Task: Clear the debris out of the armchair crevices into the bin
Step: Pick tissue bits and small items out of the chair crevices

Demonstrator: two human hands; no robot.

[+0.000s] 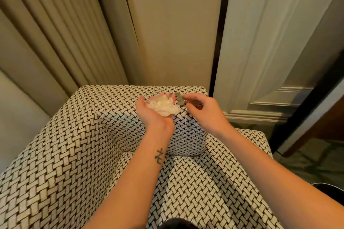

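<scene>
Cradling tissue (164, 106) in half-open left grip (147, 114)

I see the armchair (74, 154) is covered in rough woven cloth that does not shine. The crumpled wad (163, 107) looks like soft white paper, and the coins (179, 98) are shiny grey metal. The curtain (46, 33) is smooth cloth, and the door (260, 33) looks painted and smooth.
</scene>
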